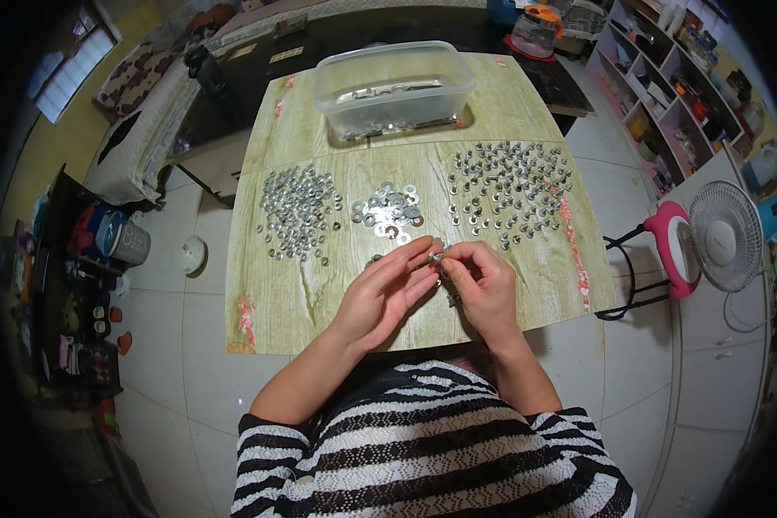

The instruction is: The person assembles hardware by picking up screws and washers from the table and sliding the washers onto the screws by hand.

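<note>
Over the near part of the table, both my hands meet at a small metal bolt (436, 257). My left hand (387, 289) has its fingers fairly straight, their tips closed on the bolt. With thumb and forefinger, my right hand (485, 281) pinches the same bolt; whether a nut or washer is on it is too small to tell. Beyond my hands lies a pile of flat washers (391, 210). Many nuts (298, 207) are spread at the left, and many bolts (508, 186) stand on their heads at the right. A few metal pieces below my hands are partly hidden.
A clear plastic box (393, 95) with metal parts inside stands at the far side of the wood-patterned table (285, 302). Right of the table are a pink stool (672, 246) and a white fan (725, 237). A dark table (337, 39) adjoins behind.
</note>
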